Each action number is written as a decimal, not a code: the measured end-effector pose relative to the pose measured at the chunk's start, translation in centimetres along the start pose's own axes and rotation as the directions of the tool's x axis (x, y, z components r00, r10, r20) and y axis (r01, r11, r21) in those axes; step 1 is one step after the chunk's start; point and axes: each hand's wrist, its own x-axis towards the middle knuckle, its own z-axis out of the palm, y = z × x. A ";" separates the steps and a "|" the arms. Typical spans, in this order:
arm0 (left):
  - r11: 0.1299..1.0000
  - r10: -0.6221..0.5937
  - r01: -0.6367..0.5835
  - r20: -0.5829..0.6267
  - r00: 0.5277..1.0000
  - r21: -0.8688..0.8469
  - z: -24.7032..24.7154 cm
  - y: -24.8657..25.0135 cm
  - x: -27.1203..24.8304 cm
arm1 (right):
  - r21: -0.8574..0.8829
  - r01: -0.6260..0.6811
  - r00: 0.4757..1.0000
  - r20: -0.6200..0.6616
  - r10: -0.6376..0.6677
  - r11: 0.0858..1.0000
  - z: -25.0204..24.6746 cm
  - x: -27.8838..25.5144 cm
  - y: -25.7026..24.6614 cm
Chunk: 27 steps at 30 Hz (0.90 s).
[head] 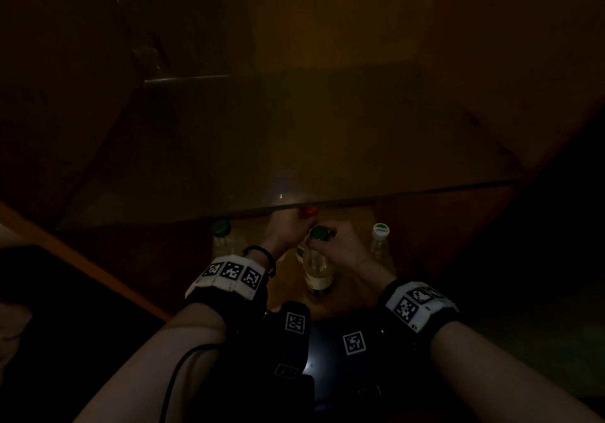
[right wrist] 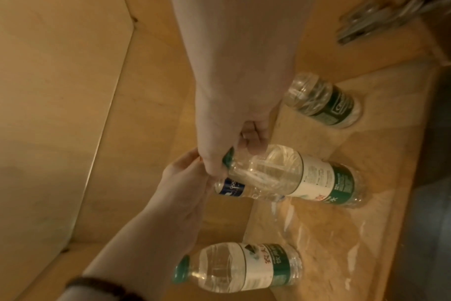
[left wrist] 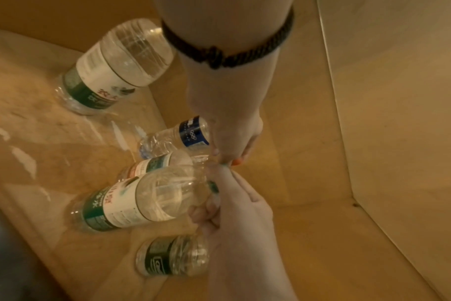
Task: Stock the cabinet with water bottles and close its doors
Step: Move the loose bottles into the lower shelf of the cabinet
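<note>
A green-capped bottle (head: 222, 238) stands at the cabinet floor's (left wrist: 309, 183) left, leaving room; the left hand (head: 284, 231) pinches a red-capped bottle (head: 309, 212) further back. The right hand (head: 340, 246) grips the central bottle's (head: 317, 267) neck to seat it upright; a white-capped bottle (head: 379, 241) stands right

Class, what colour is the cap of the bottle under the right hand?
Green, clearest in the head view: cap, right hand.

head: very dark, murky | wrists: dim amber, soft, edge-warped
</note>
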 end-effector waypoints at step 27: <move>0.972 -0.013 0.047 0.146 0.989 -0.231 -2.3 -4.2 -8.4 | 0.022 0.042 0.977 -0.212 -0.037 0.999 2.3 -6.0 -2.4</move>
